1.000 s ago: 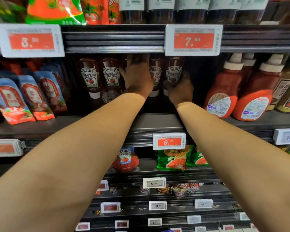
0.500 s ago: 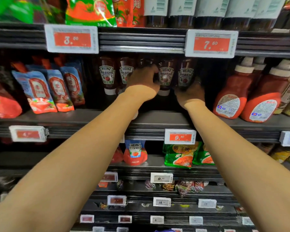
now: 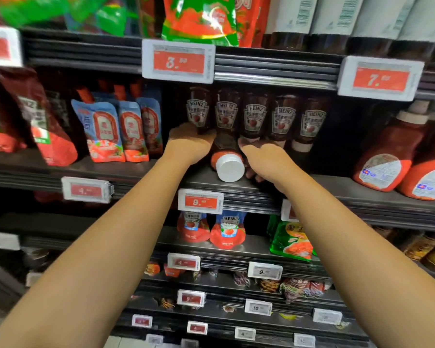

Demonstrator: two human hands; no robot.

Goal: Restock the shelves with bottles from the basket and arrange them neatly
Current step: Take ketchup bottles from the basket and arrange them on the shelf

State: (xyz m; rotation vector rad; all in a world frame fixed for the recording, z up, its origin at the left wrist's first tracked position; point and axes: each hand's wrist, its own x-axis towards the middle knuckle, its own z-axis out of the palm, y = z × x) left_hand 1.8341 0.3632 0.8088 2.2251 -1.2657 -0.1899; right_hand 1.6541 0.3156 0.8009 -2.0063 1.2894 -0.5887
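Note:
Several dark Heinz ketchup bottles (image 3: pixel 283 116) stand cap-down in a row on the middle shelf (image 3: pixel 362 194). One more ketchup bottle (image 3: pixel 225 146) is tipped forward between my hands, its white cap (image 3: pixel 230 169) facing me. My left hand (image 3: pixel 190 141) grips its left side, beside the leftmost standing bottle (image 3: pixel 197 109). My right hand (image 3: pixel 268 160) holds its right side, thumb on top and fingers curled underneath. The basket is out of view.
Blue-and-red sauce pouches (image 3: pixel 106 131) stand to the left, and big red squeeze bottles (image 3: pixel 384 159) to the right. Price tags (image 3: pixel 178 62) line the shelf edges. The shelf below carries Heinz pouches (image 3: pixel 227 231) and green packs (image 3: pixel 290 241).
Both hands have dropped from the bottles' upper bodies to shelf level. A bottle now tips forward between them, cap toward me. My view has shifted, so the row sits further right.

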